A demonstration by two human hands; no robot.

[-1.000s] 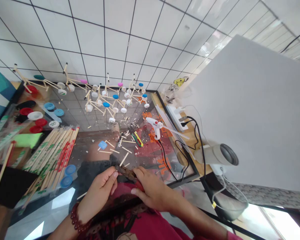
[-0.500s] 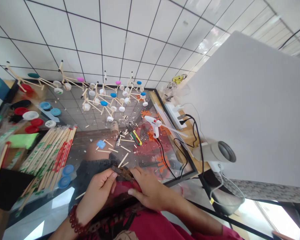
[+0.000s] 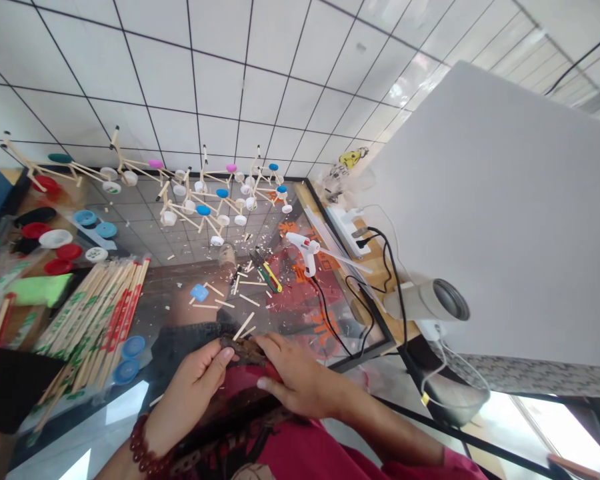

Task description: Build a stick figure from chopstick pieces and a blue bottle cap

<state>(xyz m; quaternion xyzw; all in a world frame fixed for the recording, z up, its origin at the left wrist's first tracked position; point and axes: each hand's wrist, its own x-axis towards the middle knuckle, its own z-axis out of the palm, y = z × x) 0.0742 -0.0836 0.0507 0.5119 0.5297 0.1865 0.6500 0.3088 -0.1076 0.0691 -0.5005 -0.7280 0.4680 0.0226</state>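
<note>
Behind the work place stands a wall of white square tiles with dark joints (image 3: 220,73), and on the right rises a large, smooth white panel (image 3: 505,220). In front of the wall lies a glass tabletop with a black frame (image 3: 145,237). On its left part there is a bundle of wooden chopsticks in red- and green-printed wrappers (image 3: 95,320). Near the wall is a group of small models made of pale wooden sticks, with white round caps and coloured discs (image 3: 222,193).

At the near edge are the two bare hands of the person. The right hand (image 3: 300,377) is closed around a brown metal pair of pliers with red handles (image 3: 250,351). The left hand (image 3: 197,377) has its thumb and forefinger pressed together at the head of the pliers, pinching a thin pale wooden stick (image 3: 156,400); one end shows beside the wrist, and the hand covers the middle.

Farther on the glass lie a white glue gun (image 3: 304,249) and, to its left, a cutting tool with green and yellow handles (image 3: 270,275). Two round blue plastic caps (image 3: 133,346) lie beside the bundle. Short pale stick pieces (image 3: 243,327) are scattered just beyond the pliers.
</note>
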